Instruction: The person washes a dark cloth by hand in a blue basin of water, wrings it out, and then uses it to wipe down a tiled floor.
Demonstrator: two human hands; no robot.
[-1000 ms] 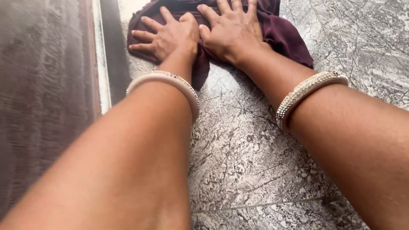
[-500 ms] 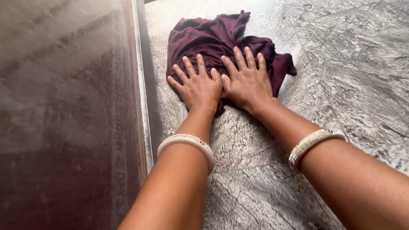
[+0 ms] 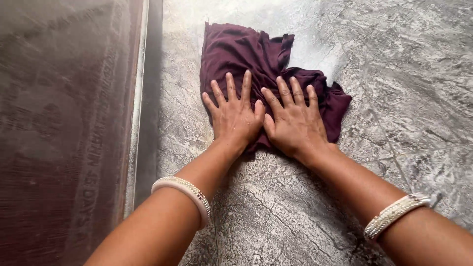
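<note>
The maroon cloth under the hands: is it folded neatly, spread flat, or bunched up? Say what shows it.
Bunched up. The cloth lies crumpled with uneven folds and ragged edges on the floor, with the left hand and right hand pressed flat on it.

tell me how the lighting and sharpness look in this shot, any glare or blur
Head view: soft, even light; a pale glare patch on the floor by the cloth. The left hand and right hand are sharp and cast only faint shadows. The dark panel at left looks smeared and hazy, and the near forearms are slightly soft.
</note>
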